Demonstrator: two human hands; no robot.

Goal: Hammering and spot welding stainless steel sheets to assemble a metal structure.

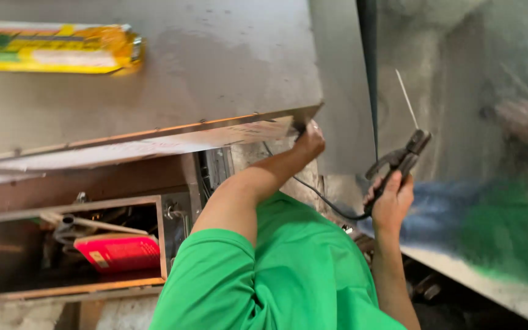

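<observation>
My left hand [310,139] reaches up and forward, its fingers closed on the corner of a grey metal sheet [215,61] where the rusty edge strip ends. My right hand [392,198] grips a dark electrode holder [406,157], a clamp-style tool with a thin pale rod [407,98] sticking up out of its jaws. A black cable [325,198] runs from the holder down under my left forearm. Both arms come out of green short sleeves [276,275]. The rod's tip hangs in front of a grey wall, apart from the sheet's corner.
A yellow packet [50,46] lies on the sheet at the far left. Below the sheet an open metal box [74,250] holds a red pack [117,252] and loose tools. A dark upright bar [368,61] stands right of the sheet. A shiny panel [490,232] lies at right.
</observation>
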